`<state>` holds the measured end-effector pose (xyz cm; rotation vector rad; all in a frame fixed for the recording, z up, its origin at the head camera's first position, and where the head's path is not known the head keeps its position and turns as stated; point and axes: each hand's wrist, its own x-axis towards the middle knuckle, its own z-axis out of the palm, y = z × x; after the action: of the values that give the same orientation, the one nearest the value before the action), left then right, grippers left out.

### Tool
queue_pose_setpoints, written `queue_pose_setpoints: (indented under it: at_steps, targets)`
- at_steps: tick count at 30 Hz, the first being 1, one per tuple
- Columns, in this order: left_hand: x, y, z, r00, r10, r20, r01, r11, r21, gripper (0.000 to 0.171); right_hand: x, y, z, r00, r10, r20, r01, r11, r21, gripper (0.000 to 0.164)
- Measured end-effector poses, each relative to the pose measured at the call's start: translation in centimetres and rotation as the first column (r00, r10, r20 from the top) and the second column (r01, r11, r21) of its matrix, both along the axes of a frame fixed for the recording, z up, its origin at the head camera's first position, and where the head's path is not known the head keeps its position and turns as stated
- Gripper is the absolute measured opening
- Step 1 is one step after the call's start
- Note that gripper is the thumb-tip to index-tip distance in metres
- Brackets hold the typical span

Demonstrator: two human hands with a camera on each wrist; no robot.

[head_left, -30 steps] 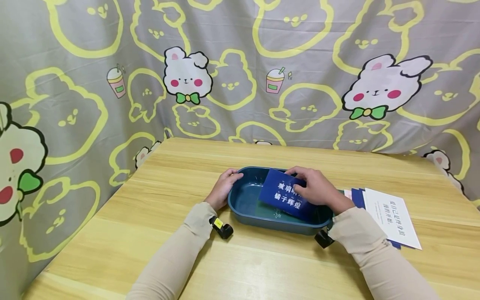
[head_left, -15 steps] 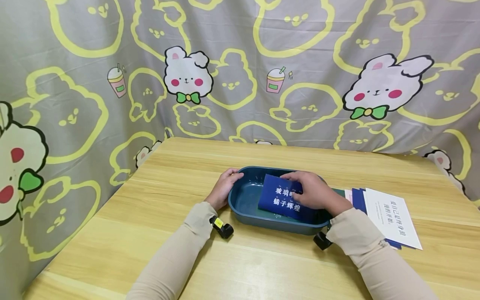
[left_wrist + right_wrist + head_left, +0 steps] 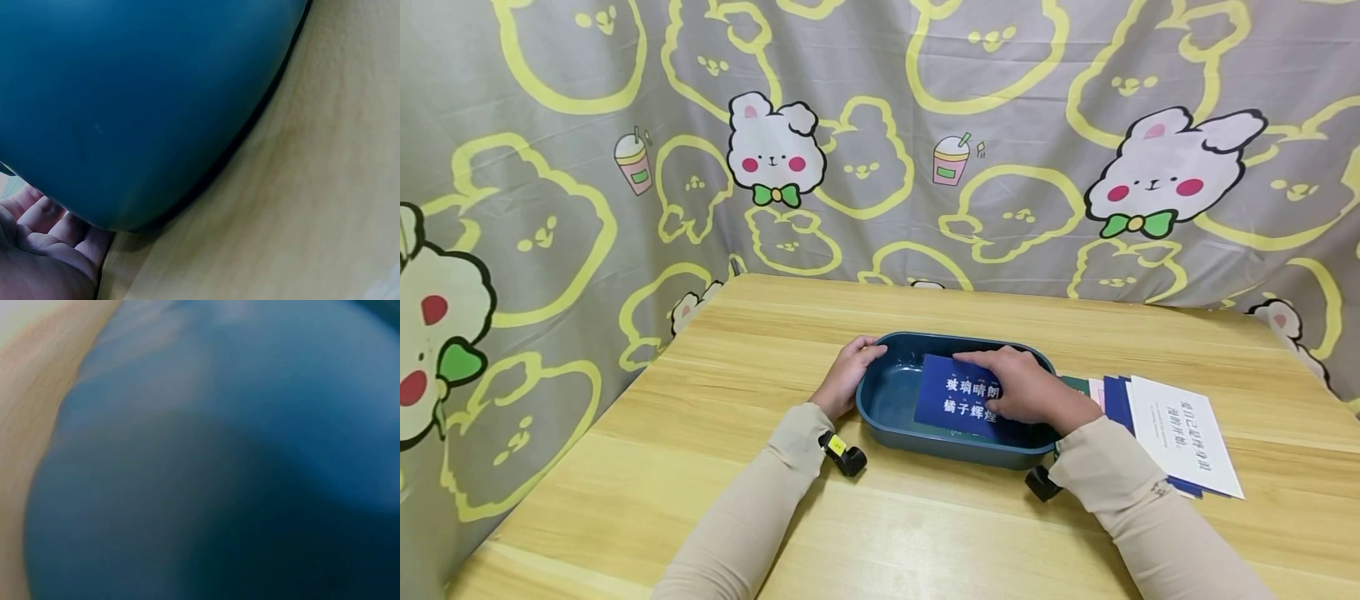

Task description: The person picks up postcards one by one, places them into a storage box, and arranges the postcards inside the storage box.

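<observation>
A dark teal oval tray (image 3: pixel 891 414) stands on the wooden table. My left hand (image 3: pixel 847 375) grips its left end, thumb over the rim and fingers outside; the left wrist view has the left hand (image 3: pixel 53 250) against the tray's outer wall (image 3: pixel 125 112). Inside the tray lies a dark blue card (image 3: pixel 938 396) with white Chinese characters, its left edge over a green printed surface. My right hand (image 3: pixel 1026 387) rests over the card's right part, index finger reaching along its far edge and thumb on its face. The right wrist view is blurred blue.
Just right of the tray lies an overlapping spread of cards, with a white card (image 3: pixel 1187 433) on top and blue, pink and green edges beneath. A patterned grey curtain (image 3: pixel 880 167) hangs behind the table (image 3: pixel 760 317).
The blue card has come down flatter in the tray and turned straighter. My right hand has lowered, its thumb and index finger spreading apart. The left hand has stayed still.
</observation>
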<state>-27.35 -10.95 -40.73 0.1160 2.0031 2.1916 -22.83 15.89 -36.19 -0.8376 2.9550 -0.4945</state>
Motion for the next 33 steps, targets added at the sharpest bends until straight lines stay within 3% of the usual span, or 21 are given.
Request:
queue_pose_setpoints:
  at_steps: [17, 26, 29, 33]
  targets:
    - [0.15, 0.04, 0.17, 1.0, 0.014, 0.009, -0.014, 1.0, -0.006, 0.015, 0.25, -0.22, -0.33, 0.998, 0.05, 0.039, -0.05, 0.999, 0.015, 0.068]
    - [0.12, 0.04, 0.24, 1.0, 0.007, 0.008, -0.007, 1.0, -0.003, 0.014, 0.25, -0.37, -0.33, 0.996, 0.07, 0.052, -0.075, 0.993, 0.093, 0.067]
    - [0.11, 0.02, 0.19, 1.0, 0.007, 0.004, -0.007, 1.0, -0.002, 0.014, 0.31, -0.29, -0.29, 0.996, 0.072, 0.048, -0.075, 0.995, 0.067, 0.066]
    - [0.11, 0.05, 0.13, 1.0, 0.014, -0.001, -0.014, 1.0, 0.001, 0.013, 0.14, 0.08, -0.21, 0.997, 0.083, 0.002, -0.083, 0.995, -0.048, 0.055]
